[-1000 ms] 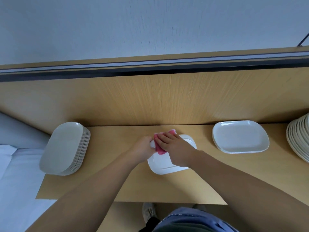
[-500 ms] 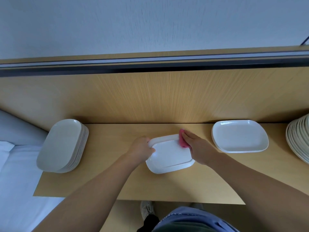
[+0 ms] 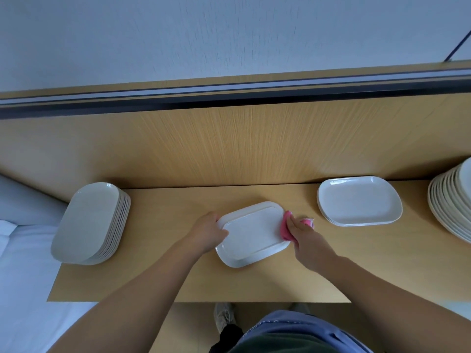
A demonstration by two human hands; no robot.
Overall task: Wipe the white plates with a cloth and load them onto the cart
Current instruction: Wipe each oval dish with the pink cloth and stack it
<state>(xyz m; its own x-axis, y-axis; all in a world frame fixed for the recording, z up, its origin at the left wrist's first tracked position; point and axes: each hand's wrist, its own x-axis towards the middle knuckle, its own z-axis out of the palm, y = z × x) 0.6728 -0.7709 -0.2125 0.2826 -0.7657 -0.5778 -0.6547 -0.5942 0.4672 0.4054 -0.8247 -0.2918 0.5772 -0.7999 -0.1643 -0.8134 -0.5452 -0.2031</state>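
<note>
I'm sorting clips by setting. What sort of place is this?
Probably a restaurant or canteen service area: stacks of identical white plates sit along a wooden counter, and a hand wipes one plate with a pink cloth.

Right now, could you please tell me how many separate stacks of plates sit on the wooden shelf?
3: a tall stack of white oblong plates at the left end, a short white stack right of centre, and a cream stack cut off at the right edge.

No legible text, label, brand, number or sign anywhere in view.
</note>
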